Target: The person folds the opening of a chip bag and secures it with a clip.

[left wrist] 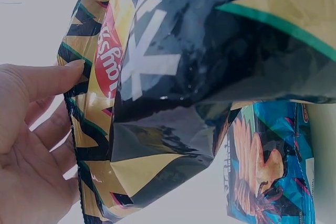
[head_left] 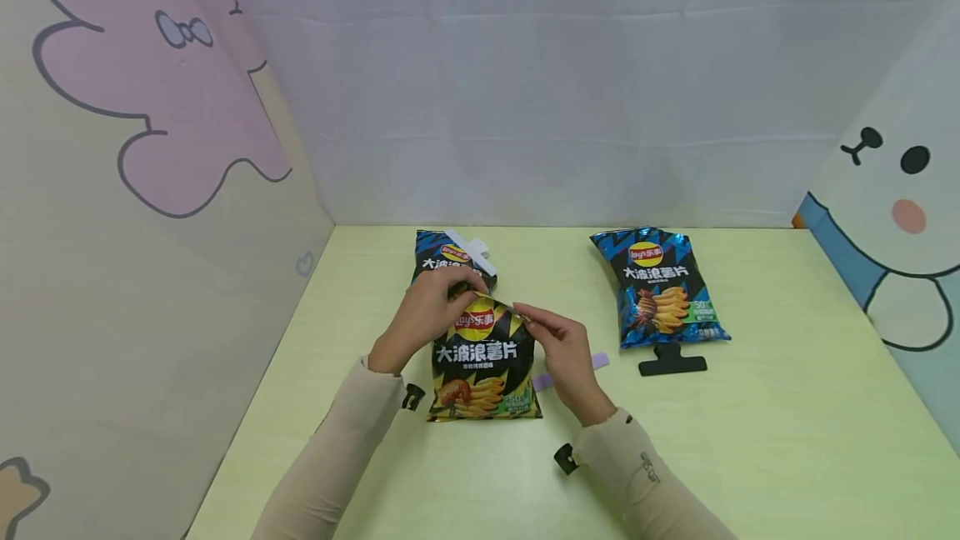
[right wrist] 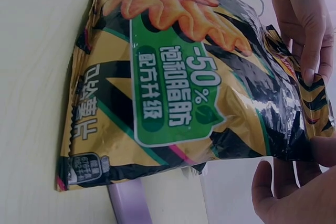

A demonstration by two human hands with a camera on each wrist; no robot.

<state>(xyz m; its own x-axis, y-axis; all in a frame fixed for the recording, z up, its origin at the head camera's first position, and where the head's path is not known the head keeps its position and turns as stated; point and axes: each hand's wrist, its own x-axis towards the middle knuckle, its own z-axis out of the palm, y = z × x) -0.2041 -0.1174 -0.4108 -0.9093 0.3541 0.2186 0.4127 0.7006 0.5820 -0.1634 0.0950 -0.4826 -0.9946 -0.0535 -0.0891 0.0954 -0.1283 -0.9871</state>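
a person's left hand point(head_left: 435, 307) and right hand point(head_left: 566, 352) pinch the top edge of a black-and-gold chip bag point(head_left: 480, 380), a purple strip point(head_left: 601, 361) lying near its side.

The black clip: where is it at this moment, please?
In the head view, the black clip lies right of centre on the table, at the near end of the right-hand blue chip bag, right of the right hand.
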